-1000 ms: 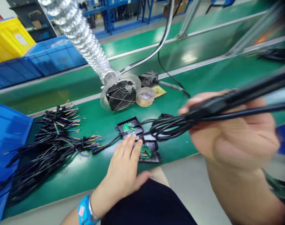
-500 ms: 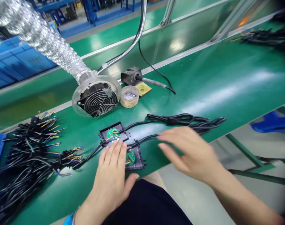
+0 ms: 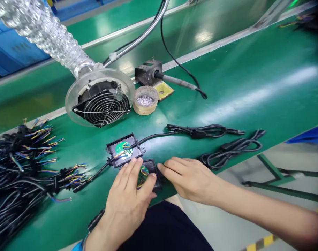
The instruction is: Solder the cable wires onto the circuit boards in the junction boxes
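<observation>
The near black plastic case [image 3: 157,186] lies at the bench's front edge, with a green circuit board [image 3: 143,171] and coloured wires inside. My left hand [image 3: 129,197] is closed on this case, fingers along its left side and thumb bent over the board, hiding much of it. At the case's right side, my right hand [image 3: 190,179] has its fingers pinched on the black cable there; the pinched length itself is hidden. That cable's coiled bundle [image 3: 232,150] lies beyond my right hand. Just behind, a second black case [image 3: 119,142] holds another green board [image 3: 121,149], with cables leaving both sides.
A fume extractor fan [image 3: 104,108] hangs over the bench at the left. Behind the cases stand a solder pot [image 3: 145,101], a yellow sponge [image 3: 164,91] and a soldering iron [image 3: 176,81] in its holder. Piled cables [image 3: 23,174] with bare coloured ends lie left.
My right hand has moved left and down to the near case, its fingers closing. My left thumb has come up over the board. The near cable bundle now lies apart from the far one.
</observation>
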Motion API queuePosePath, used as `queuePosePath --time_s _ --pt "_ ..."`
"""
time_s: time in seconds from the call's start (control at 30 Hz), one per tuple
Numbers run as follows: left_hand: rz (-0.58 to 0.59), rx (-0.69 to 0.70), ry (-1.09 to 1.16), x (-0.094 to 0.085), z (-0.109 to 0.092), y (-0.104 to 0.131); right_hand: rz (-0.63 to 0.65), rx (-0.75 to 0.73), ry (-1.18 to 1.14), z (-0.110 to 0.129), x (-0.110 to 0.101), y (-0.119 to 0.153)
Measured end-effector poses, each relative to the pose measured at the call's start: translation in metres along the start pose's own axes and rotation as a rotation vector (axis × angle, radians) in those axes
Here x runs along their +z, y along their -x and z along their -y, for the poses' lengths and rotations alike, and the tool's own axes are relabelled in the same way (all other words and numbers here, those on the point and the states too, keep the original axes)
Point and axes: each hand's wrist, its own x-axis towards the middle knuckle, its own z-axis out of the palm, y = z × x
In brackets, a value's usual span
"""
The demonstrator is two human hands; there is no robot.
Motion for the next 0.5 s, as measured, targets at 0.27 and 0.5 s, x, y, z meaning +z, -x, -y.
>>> queuePosePath --time_s 0.27,0.5 --pt "0.039 -0.033 0.007 -0.001 -0.002 -0.005 0.128 -0.058 0.177 0.012 0.000 -0.011" --pt "-0.054 0.061 -0.041 0.000 -0.006 0.002 -0.076 -0.020 0.000 -0.009 0.018 0.001"
